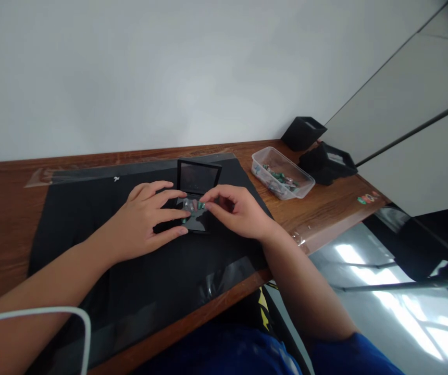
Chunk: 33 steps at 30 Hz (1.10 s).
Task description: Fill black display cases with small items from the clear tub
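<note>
A small black hinged box lies open on a black mat, its lid raised toward the wall. My left hand rests on the box's left side, fingers stretched over its base. My right hand pinches a small green ring-like piece over the base, fingertips meeting those of the left hand. More small shiny pieces lie under the fingers; I cannot make them out.
A clear plastic tub of small green and red pieces stands right of the mat. Two black holders sit at the back right corner. A few loose rings lie near the wooden table's right edge.
</note>
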{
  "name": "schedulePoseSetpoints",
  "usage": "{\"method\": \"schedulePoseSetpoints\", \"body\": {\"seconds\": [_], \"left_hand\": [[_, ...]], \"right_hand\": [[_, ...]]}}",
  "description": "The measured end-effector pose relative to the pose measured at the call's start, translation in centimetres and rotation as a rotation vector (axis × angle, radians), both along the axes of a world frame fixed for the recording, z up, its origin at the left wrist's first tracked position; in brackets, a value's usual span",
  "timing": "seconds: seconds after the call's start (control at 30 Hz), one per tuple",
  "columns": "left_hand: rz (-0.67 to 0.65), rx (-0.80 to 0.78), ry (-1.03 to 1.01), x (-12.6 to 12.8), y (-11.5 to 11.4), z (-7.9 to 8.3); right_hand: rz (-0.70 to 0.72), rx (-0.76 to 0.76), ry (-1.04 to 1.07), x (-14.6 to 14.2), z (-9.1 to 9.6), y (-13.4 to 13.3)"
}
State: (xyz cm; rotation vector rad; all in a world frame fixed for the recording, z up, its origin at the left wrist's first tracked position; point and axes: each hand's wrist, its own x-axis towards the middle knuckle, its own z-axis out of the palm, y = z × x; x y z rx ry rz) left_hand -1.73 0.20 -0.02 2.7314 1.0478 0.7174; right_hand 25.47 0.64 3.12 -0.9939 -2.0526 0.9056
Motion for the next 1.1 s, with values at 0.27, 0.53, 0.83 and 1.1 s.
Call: {"method": "schedulePoseSetpoints", "body": {"seconds": [0.27,0.53,0.83,1.1], "left_hand": [[0.000,-0.022,0.002,0.16,-0.03,-0.02],[-0.042,0.000,-0.018,0.46,-0.22,0.20],[-0.075,0.014,-0.039,0.58,-0.15,0.31],[-0.065,0.010,-0.038,0.48,-0.05,-0.01]], "right_hand": [[0.078,-0.130,-0.015,0.15,-0.39,0.07],[0.136,-0.144,-0.055,0.07,-0.76,0.18],[0.050,-0.038,-0.215,-0.06,-0.39,0.10],[0.080,0.064,-0.224,-0.03,-0.65,0.27]]}}
